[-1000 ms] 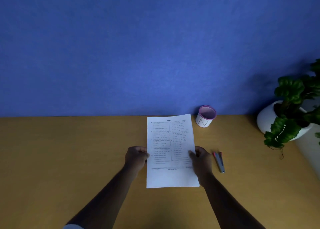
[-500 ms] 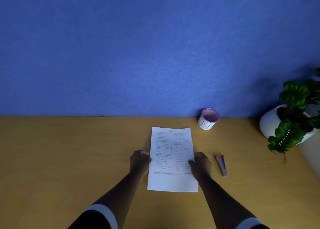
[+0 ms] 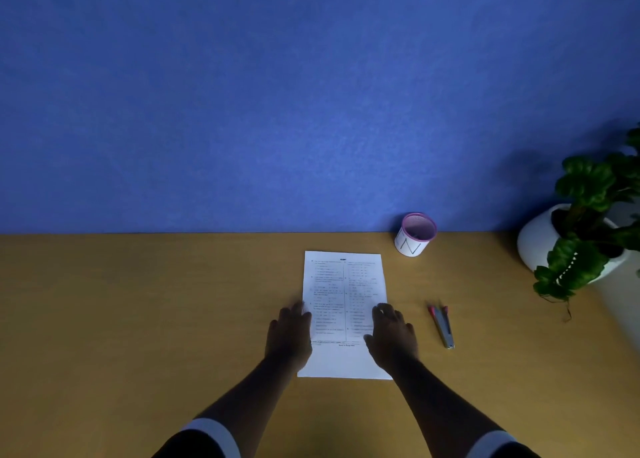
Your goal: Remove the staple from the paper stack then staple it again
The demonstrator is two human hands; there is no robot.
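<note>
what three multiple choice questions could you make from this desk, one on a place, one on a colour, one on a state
1. Where does the grey tool with red tips lie relative to the paper stack?
A. to its left
B. to its right
C. on top of it

2. What colour is the rim of the cup?
A. green
B. yellow
C. pink

3. How is the paper stack placed?
A. lying flat on the table
B. held up off the table
C. rolled into a tube

Answers:
1. B, the tool lies on bare table to the right of the sheets, apart from them.
2. C, a pink band rings the cup's mouth.
3. A, the stack lies flat, with the left hand and right hand open at its side edges.
</note>
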